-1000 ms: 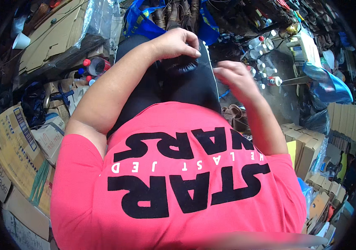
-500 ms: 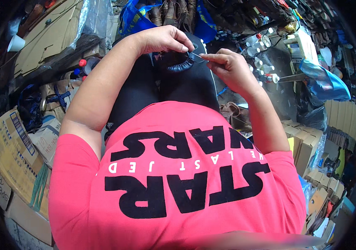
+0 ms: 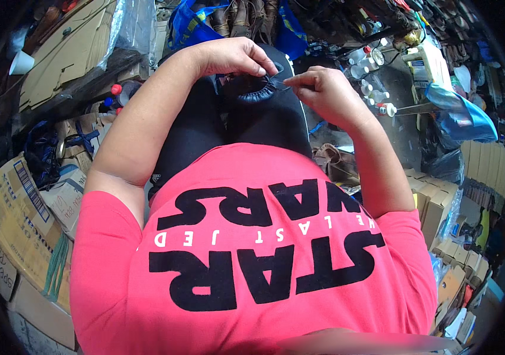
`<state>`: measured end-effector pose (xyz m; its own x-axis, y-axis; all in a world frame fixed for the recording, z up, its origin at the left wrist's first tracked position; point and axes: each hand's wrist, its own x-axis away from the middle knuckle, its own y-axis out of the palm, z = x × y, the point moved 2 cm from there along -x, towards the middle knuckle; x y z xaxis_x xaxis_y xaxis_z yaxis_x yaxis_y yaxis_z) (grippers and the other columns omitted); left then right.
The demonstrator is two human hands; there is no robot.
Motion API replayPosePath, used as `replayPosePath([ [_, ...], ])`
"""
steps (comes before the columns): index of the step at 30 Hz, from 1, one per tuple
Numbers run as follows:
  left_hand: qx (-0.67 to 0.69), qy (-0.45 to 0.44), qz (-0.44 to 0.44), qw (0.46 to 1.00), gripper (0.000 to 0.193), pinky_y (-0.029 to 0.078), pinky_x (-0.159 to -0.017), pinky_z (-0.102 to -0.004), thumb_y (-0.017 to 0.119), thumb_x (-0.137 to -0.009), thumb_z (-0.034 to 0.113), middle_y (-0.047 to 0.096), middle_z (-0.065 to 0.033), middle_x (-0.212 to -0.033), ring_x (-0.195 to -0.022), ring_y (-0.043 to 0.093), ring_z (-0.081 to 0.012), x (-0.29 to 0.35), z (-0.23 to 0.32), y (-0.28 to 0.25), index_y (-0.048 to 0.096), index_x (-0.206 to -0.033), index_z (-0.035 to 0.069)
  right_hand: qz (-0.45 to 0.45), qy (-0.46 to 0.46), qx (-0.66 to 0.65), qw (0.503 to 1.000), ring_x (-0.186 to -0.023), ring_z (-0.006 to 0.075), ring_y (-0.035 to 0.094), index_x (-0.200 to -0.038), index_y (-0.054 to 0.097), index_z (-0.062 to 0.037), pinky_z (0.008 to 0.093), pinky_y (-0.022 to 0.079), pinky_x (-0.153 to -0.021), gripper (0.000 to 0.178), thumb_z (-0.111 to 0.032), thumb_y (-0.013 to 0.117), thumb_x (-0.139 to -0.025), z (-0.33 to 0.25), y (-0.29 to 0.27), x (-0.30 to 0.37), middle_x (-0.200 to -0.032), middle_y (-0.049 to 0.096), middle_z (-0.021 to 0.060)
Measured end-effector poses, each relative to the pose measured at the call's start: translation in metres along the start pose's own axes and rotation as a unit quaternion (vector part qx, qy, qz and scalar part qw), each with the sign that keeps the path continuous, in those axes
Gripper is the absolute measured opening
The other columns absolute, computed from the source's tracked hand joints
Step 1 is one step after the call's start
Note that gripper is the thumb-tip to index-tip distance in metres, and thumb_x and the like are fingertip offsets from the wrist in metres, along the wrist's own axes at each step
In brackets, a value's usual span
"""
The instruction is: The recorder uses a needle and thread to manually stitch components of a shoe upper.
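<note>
A dark leather shoe piece (image 3: 253, 94) with a gathered, pleated rim, like a moccasin toe, rests on my black-trousered thighs. My left hand (image 3: 234, 56) is bent over its far side, thumb and fingers pinching the edge. To the right, my right hand (image 3: 326, 94) pinches a thin, needle-like strand (image 3: 282, 81) between thumb and forefinger, close to the pleated rim. Whether it is a needle or thread is too fine to tell. Part of the shoe piece is hidden under my left hand.
Beyond my knees, brown boots (image 3: 240, 21) stand in a blue bag (image 3: 190, 26). Several small bottles (image 3: 376, 94) sit on the right, near a blue plastic bag (image 3: 462, 115). Flattened cardboard (image 3: 66, 56) and a white cup (image 3: 22, 63) lie left; a carton (image 3: 13, 201) is nearer.
My right hand has shifted slightly right, away from the shoe piece, its forearm swinging outward a little. The left hand keeps its grip with barely any movement.
</note>
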<state>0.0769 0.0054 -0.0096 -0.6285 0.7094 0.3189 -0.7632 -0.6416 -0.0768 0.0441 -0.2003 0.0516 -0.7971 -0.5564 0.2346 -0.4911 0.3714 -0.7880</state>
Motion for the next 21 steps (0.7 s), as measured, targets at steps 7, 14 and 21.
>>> replayPosePath([
  [7,-0.012,-0.014,0.003,1.0,0.026,0.038,-0.061,-0.0211,0.066,-0.081,0.016,0.063,0.0034,-0.083,-0.07,0.05,-0.0045,-0.004,0.0,-0.001,0.069,-0.106,0.008,0.067,-0.045,-0.023,0.996,-0.066,0.0146,0.056,-0.104,0.07,-0.012,0.0271,0.046,-0.061,0.026,-0.004,0.065,-0.079,0.004,0.015,0.007,-0.073,0.055,0.0067],
  [14,0.015,-0.012,0.007,1.0,0.028,0.035,-0.056,-0.0193,0.069,-0.079,0.019,0.062,0.0044,-0.078,-0.064,0.045,-0.0027,-0.01,0.0,0.002,0.069,-0.105,0.007,0.043,-0.081,-0.061,0.994,-0.072,0.0192,0.058,-0.1,0.072,-0.016,0.0292,0.047,-0.067,0.025,-0.003,0.063,-0.08,0.03,0.009,-0.004,-0.079,0.056,0.0064],
  [21,0.023,-0.012,-0.008,1.0,0.028,0.035,-0.055,-0.0193,0.07,-0.08,0.021,0.061,0.0051,-0.078,-0.063,0.045,-0.0025,-0.017,0.0,0.005,0.069,-0.103,0.006,-0.062,-0.018,-0.241,0.968,-0.084,0.0089,0.051,-0.103,0.07,-0.0093,0.0211,0.042,-0.078,0.024,0.001,0.062,-0.083,0.063,0.018,-0.018,-0.086,0.051,-0.0018],
])
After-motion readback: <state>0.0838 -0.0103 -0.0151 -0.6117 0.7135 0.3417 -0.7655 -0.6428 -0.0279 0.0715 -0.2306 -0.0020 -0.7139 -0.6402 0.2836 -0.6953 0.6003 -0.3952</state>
